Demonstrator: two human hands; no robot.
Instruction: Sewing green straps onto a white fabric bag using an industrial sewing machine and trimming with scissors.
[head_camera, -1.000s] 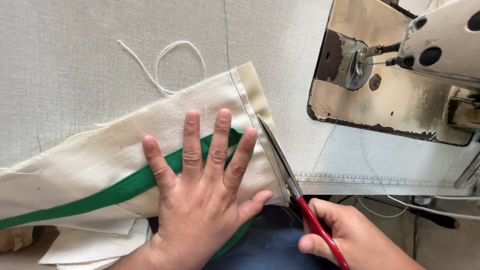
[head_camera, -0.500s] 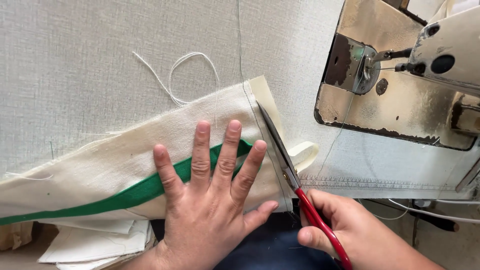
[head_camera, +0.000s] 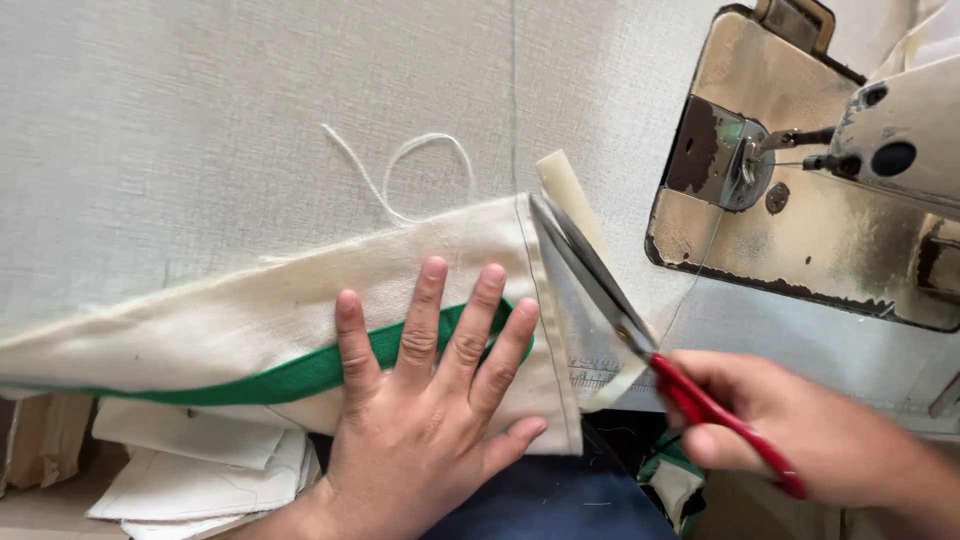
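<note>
Pale woven table cover (head_camera: 200, 120) — worn, rust-stained sewing machine (head_camera: 800, 230) at right.

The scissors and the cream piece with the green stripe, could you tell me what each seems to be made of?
Scissors: dull grey metal blades, glossy red handles, probably plastic or coated, held in the right hand. Cream piece: matte woven cloth, likely cotton, with visible weave and stitched hem; its green stripe looks like woven tape. The left hand presses it flat.

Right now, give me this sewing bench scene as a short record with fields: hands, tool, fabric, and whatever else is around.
Left hand: flat, fingers spread on the cream cloth
Right hand: grips the red-handled scissors
Scissors: blades along the cloth's stitched end, beside a cut-off strip
Cloth: cream with a green stripe
Nearby: loose white thread, sewing machine
</note>
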